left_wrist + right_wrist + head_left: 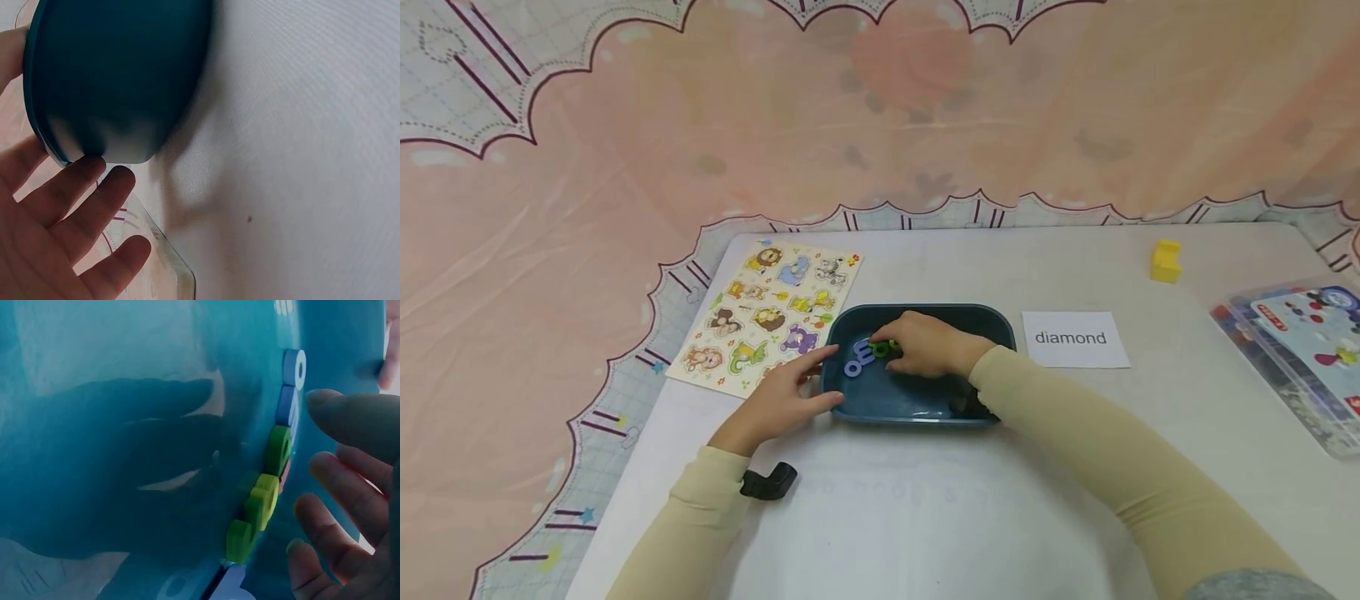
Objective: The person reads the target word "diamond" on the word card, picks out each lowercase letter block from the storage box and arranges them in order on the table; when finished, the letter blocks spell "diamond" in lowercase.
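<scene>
A dark teal tray [925,408] stands on the table. My left hand [778,404] is at its left end, fingers spread and fairly straight, touching the rim in the left wrist view. Inside the tray reaches my right hand [928,346], its fingers loosely bent beside a row of small coloured letters. The letters include a purple o [853,368], a purple m [863,352] and a green piece [880,348]. A yellow letter [267,497] shows in the right wrist view, mostly hidden from the head view by the right hand. No letter shows between the right fingers.
Right of the tray lies a white card [1075,339] printed "diamond". An animal picture board [752,312] is at the back left, partly behind the tray. A yellow block [1166,262] sits at the back right, and a clear plastic case [1292,358] lies near the right edge.
</scene>
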A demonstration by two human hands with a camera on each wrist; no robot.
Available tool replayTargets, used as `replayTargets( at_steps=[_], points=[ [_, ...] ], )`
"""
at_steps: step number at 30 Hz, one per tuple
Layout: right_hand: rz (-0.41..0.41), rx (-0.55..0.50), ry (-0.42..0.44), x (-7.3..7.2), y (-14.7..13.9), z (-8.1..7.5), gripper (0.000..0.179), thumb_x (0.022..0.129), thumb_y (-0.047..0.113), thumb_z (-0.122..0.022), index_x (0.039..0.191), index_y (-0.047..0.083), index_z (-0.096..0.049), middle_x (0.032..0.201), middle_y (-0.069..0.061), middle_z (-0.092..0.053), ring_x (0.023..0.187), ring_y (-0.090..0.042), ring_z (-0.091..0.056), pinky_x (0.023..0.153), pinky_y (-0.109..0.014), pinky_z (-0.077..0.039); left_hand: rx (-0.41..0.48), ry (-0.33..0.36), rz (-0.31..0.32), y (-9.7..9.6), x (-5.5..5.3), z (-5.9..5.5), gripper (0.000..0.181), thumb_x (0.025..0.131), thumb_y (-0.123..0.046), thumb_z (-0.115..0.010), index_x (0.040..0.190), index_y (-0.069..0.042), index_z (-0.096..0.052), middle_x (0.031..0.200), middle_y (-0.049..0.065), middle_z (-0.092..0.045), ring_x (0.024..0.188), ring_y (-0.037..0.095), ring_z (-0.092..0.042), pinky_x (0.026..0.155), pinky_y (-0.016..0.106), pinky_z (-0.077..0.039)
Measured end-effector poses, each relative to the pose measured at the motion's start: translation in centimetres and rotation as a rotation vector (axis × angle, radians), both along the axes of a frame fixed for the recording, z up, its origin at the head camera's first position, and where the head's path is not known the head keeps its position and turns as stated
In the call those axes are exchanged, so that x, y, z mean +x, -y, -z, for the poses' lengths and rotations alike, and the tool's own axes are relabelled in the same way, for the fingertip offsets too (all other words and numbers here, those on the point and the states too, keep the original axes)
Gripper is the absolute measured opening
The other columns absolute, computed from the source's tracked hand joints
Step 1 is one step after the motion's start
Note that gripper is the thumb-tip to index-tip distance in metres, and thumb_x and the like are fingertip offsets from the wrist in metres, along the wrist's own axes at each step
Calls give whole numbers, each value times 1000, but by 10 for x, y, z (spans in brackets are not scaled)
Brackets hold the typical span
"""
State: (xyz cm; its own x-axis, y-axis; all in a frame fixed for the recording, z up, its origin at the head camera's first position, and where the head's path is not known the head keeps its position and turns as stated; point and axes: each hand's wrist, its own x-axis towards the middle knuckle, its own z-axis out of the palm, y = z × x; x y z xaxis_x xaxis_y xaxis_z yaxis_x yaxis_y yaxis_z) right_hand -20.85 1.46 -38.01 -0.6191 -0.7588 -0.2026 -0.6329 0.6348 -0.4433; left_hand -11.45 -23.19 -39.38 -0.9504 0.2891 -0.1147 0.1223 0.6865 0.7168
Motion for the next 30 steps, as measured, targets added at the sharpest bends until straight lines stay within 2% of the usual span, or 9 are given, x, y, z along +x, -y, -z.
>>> replayTargets(
  at_steps=[10, 20, 27, 30],
  points=[
    [-9, 68, -1, 0, 0, 3, 51, 95, 27, -70, 143, 13, -57, 140, -8, -58, 123, -25, -50, 108, -42, -41, -7, -3, -2, 0, -1, 1, 72, 90, -33, -76, 151, -12, -45, 145, 16, -53, 125, 32, -56, 106, 52, -42],
    [-37, 2, 43, 1, 2, 2, 48, 97, 20, -67, 142, 6, -56, 146, -11, -53, 137, -27, -45, 114, -41, -33, -5, 1, -10, -1, 0, 0, 72, 89, -33, -76, 151, -12, -46, 147, 15, -51, 125, 33, -56, 106, 52, -41],
    [-22, -11, 77, 0, 2, 3, 47, 98, 18, -66, 142, 7, -55, 146, -11, -53, 136, -25, -47, 113, -41, -35, -6, 1, -12, -1, 1, 0, 72, 89, -34, -76, 152, -12, -45, 147, 14, -50, 125, 33, -56, 106, 52, -42],
    [-20, 13, 69, 0, 3, 4, 48, 98, 20, -67, 143, 9, -56, 146, -10, -53, 135, -26, -47, 113, -42, -35, -5, 0, -12, -1, 1, 0, 72, 89, -33, -76, 152, -12, -45, 147, 15, -50, 125, 33, -56, 106, 52, -42]
  ],
)
